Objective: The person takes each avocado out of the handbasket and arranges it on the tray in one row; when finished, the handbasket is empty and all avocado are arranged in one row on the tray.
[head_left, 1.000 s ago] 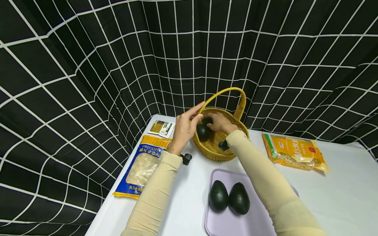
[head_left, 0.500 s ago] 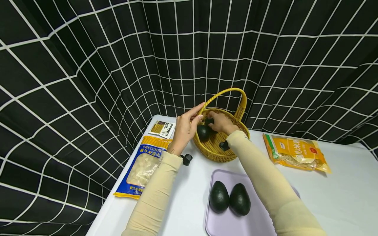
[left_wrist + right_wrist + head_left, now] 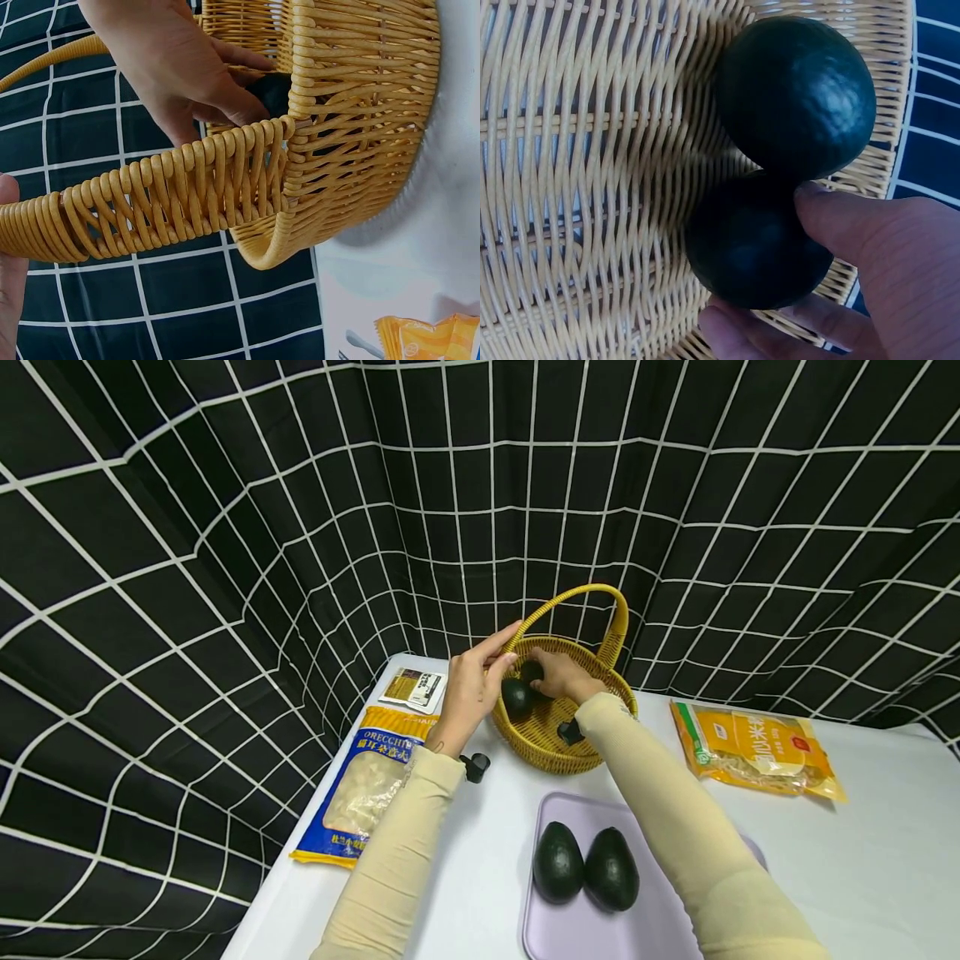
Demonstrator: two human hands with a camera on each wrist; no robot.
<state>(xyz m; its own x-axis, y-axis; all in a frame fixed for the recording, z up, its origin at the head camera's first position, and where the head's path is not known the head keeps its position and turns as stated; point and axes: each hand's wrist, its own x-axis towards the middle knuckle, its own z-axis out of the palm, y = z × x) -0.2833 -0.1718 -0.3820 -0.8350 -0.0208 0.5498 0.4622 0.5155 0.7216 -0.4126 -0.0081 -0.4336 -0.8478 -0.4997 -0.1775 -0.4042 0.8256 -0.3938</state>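
right hand (image 3: 558, 675): inside the basket, fingers and thumb curled round one avocado (image 3: 754, 240) (grip plain in the right wrist view)
held avocado: low in the basket against the woven wall, touching a second avocado (image 3: 799, 94) just beside it
left hand (image 3: 471, 681): on the basket handle (image 3: 581, 596) near its left foot, fingers wrapped on the weave; steadies the basket from the left side
basket (image 3: 542, 742): yellow wicker, at the back of the white table (image 3: 862, 860), between both hands
relation: held avocado sits just right of the left hand, directly under the right hand's fingers
tray (image 3: 660, 927): lilac, nearer the person, well apart from the basket; two avocados (image 3: 585, 864) lie on it touching
packets: blue pasta bag (image 3: 367, 785) left, orange bag (image 3: 757, 747) right, small sachet (image 3: 413, 687) behind the blue one
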